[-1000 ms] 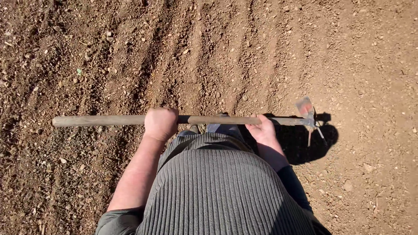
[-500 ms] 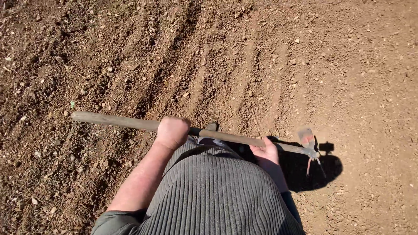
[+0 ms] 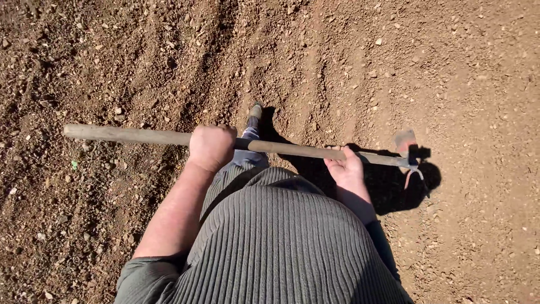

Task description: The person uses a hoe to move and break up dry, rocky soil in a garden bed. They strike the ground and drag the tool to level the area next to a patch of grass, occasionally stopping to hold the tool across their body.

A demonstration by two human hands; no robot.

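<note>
Across body, hoe (image 3: 292,148) lies near-level, head right, both hands gripping.

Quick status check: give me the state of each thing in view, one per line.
Left hand: closed over the handle, knuckles up.
Right hand: palm up, cradling the handle from below.
Hoe: carried nearly level across the body, head off the ground.
Soil: loose, raked into furrows.
Shoe: stepping forward.
</note>
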